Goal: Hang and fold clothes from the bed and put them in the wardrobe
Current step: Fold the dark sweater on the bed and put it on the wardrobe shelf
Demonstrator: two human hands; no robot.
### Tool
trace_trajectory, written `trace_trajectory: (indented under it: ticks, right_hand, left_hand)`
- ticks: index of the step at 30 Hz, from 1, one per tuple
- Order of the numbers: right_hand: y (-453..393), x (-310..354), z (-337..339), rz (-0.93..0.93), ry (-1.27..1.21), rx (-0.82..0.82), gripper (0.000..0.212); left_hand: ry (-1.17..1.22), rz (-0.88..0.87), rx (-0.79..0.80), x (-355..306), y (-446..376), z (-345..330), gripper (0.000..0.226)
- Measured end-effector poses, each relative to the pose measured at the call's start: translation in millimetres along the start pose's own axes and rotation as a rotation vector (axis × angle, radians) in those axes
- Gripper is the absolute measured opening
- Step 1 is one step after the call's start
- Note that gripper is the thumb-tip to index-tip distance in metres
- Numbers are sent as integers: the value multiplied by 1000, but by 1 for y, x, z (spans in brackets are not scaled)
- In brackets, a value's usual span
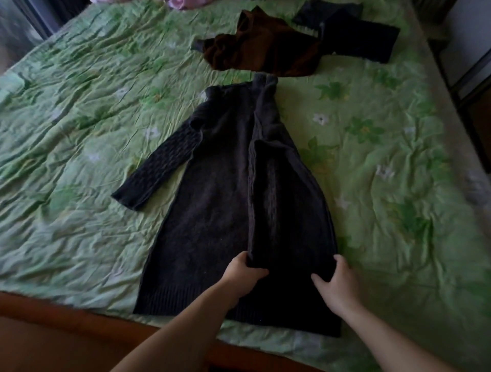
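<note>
— Green flowered bedspread (87,111), all creases, covers the whole bed (66,318), whose wooden edge shows reddish-brown along the near side. What lies on it?

— A long dark knitted dress (212,212), spread flat in the middle with its high collar pointing away and its ribbed hem near the wooden edge. One cable-knit sleeve (156,170) sticks out to the left, resting on the bedspread.

— And the right side of the dress?

— Folded in over the body, so a long flap runs from the collar down toward the hem. Both hands are at the lower end of that flap.

— How are the hands placed?

— The left hand (243,276) grips the inner corner of the flap, fingers curled around the knit, with the thumb side up. The right hand (336,285) holds the outer edge, thumb and fingers spread a little and bent onto the fabric, pinching it.

— Anything else on the bed?

— Beyond the collar lies a crumpled brown garment (255,50), and just to its right, touching it, a black garment (356,34) with a sleeve laid out. At the far edge a bit of pink cloth (176,3) peeks in, too cut off to identify. No wardrobe can be made out from this angle.
</note>
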State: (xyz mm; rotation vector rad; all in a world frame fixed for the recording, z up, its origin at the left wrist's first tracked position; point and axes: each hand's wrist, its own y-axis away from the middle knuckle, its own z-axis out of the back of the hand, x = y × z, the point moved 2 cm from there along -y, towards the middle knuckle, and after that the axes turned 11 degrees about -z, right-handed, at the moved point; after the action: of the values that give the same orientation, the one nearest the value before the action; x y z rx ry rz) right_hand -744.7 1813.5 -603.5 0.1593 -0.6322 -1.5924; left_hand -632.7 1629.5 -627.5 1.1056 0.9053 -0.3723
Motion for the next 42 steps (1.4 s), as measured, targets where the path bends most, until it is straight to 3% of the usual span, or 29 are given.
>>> trace_trajectory:
  ticks: [3, 6, 8, 10, 13, 15, 18, 21, 32, 36, 39, 42]
  right_hand:
    - [-1, -6, 10, -121, 0, 102, 50]
    - [-5, -20, 20, -105, 113, 166, 34]
    - [-14, -39, 29, -117, 14, 164, 26]
    - [-24, -61, 36, -165, -54, 175, 22]
    - [-28, -74, 40, -240, 7, 312, 26]
    - [-32, -69, 40, -221, 45, 304, 31]
    - [-36, -43, 48, -110, 176, 156, 30]
    - [-48, -15, 55, -35, 121, -27, 51]
    - [-130, 174, 61, 369, -1, -188, 6]
    - [-164, 235, 46, 522, 38, -204, 30]
    - [-185, 269, 37, 598, 334, -210, 54]
    - [-201, 289, 40, 616, 280, -200, 23]
  left_hand:
    - [98, 20, -16, 4, 1, -2, 34]
    - [179, 27, 16, 0, 5, -11, 29]
    - [200, 26, 55, -6, 6, -21, 24]
    - [175, 24, 87, -9, 5, -30, 24]
    - [61, 37, 152, -8, 3, -41, 34]
    - [-70, 43, 190, -8, 2, -42, 39]
    - [-286, 2, 125, -20, 0, -30, 41]
    - [-399, -36, 5, -39, -9, -11, 47]
    - [-442, -227, -142, -129, -117, 48, 32]
    - [-408, -291, -196, -157, -163, 57, 49]
    - [-398, -271, -223, -171, -192, 55, 61]
    - [-383, -240, -261, -178, -205, 46, 66]
